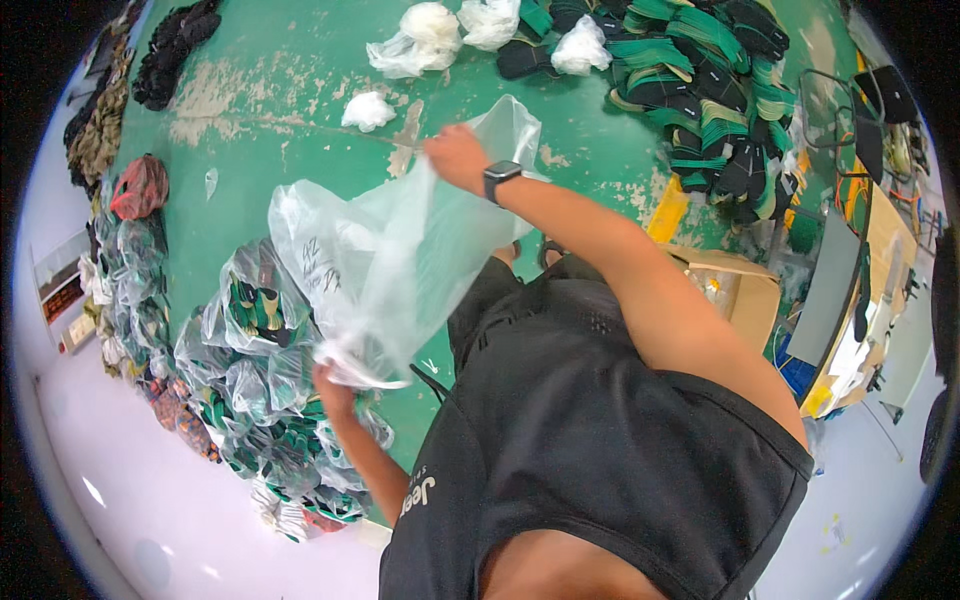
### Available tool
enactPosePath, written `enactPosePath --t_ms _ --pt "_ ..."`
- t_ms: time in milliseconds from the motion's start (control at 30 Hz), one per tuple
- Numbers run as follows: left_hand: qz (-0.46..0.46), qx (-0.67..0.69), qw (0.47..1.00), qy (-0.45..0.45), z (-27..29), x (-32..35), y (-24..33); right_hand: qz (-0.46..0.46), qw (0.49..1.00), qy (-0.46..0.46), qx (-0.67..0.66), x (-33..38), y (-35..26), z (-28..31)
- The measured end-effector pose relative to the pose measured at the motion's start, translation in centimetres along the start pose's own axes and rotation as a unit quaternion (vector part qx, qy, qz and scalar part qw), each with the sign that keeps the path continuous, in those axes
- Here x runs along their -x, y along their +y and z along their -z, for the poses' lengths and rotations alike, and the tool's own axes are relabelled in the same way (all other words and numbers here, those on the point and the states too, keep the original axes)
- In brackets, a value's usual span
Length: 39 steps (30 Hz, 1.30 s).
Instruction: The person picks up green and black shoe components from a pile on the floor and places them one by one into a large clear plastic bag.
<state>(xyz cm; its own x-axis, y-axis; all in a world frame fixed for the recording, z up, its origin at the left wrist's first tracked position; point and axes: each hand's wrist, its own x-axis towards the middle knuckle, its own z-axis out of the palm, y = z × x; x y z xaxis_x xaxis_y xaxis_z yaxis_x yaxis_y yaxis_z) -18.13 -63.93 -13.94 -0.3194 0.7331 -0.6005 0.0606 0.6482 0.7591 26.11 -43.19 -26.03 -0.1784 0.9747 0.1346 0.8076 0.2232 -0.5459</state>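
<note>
A large clear plastic bag (pixel 385 255) hangs stretched between my two hands, creased and with dark handwriting on one side. My right hand (pixel 455 157), with a black watch on its wrist, is closed on the bag's upper part, and a loose flap sticks out past it. At the bag's lower end, my left hand (pixel 335 385) grips the bunched plastic, its fingers partly hidden and slightly blurred. I cannot make out any contents in the bag. Just beyond my left hand lies a heap of filled clear bags (pixel 265 310) showing green and black knitted pieces.
Stacks of green and black sock-like bundles (pixel 700 90) cover the floor at far right. White crumpled plastic bags (pixel 425 40) lie at the far middle. An open cardboard box (pixel 735 300) and a cluttered table (pixel 870 290) stand at right. Black bundles (pixel 175 50) lie far left.
</note>
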Motion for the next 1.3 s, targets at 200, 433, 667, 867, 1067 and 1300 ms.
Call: enactPosePath --t_ms 200,433,667,867,1067,1300 --pt "-0.448 -0.259 0.811 0.274 -8.7 6.5 13.3 0.167 0.980 -0.033 -0.100 3.5 -4.7 2.8" --pt "-0.434 -0.529 0.729 -0.028 -22.9 0.8 6.6 0.270 0.959 0.002 -0.081 5.2 -6.9 8.0" --pt "-0.280 -0.473 0.832 0.072 -16.2 -11.3 -1.0 0.083 0.994 -0.007 0.070 12.0 7.2 8.2" --pt "-0.441 -0.527 0.719 0.108 -2.9 -19.1 11.9 -0.184 0.962 0.077 -0.188 4.4 4.6 3.4" --pt "-0.479 -0.075 0.846 0.223 -17.0 -8.6 14.1 -0.102 0.858 0.097 -0.494 7.1 0.5 5.7" --pt "-0.489 -0.352 0.798 -0.016 -18.9 -8.5 2.0 -0.133 0.983 -0.086 -0.094 8.6 9.8 6.5"
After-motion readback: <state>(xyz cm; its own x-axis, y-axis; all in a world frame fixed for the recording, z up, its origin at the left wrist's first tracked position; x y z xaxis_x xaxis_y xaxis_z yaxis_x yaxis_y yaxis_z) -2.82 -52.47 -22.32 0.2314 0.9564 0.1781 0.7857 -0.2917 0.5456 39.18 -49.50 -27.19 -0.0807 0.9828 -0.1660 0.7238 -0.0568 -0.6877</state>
